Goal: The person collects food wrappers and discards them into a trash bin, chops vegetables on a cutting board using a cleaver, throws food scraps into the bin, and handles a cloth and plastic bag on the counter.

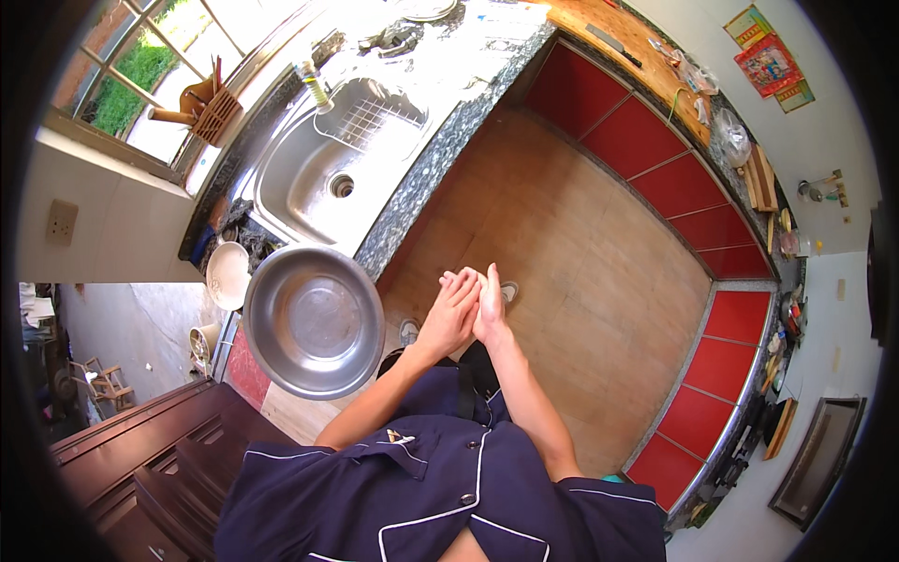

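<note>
My left hand [451, 316] lies against my right hand [491, 305] in front of my waist. The palms meet, and the fingers of the left hand are stretched out over the right. The right hand's thumb side points up and away from me. I see no object in either hand, though the space between the palms is hidden. Left of my hands stands a round stainless steel basin [316, 316] with nothing in it. Ahead of the basin is a steel sink [302, 175] with a drain hole [342, 185] and a wire rack [369, 123].
A white bowl [228, 275] sits beside the basin. A granite counter edge [421, 175] borders the sink. On the sill stands a wooden utensil holder [216, 116]. Red cabinets [653, 168] line the right, below a wooden board with a knife [612, 46]. A dark brown door [161, 449] is at left.
</note>
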Available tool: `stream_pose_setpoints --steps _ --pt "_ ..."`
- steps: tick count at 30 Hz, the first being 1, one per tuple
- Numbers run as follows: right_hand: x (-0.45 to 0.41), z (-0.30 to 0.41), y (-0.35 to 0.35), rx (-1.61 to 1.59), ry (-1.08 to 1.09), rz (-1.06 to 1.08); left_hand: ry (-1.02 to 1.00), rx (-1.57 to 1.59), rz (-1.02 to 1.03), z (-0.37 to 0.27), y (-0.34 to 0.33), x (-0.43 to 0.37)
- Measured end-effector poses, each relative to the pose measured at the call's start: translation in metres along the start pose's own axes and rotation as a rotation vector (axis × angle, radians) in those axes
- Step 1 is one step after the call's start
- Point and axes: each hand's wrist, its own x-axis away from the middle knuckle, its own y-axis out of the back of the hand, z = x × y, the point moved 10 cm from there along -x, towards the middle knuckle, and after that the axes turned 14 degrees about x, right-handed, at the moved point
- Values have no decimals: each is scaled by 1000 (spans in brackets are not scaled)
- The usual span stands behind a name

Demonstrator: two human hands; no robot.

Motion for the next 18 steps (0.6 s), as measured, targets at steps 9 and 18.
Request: stream_pose_setpoints --steps 9,18 --pt "-62 118 77 -159 115 -47 369 427 -54 15 -85 -126" --pt "-109 245 181 -274 379 -75 -194 366 237 -170 -91 -311"
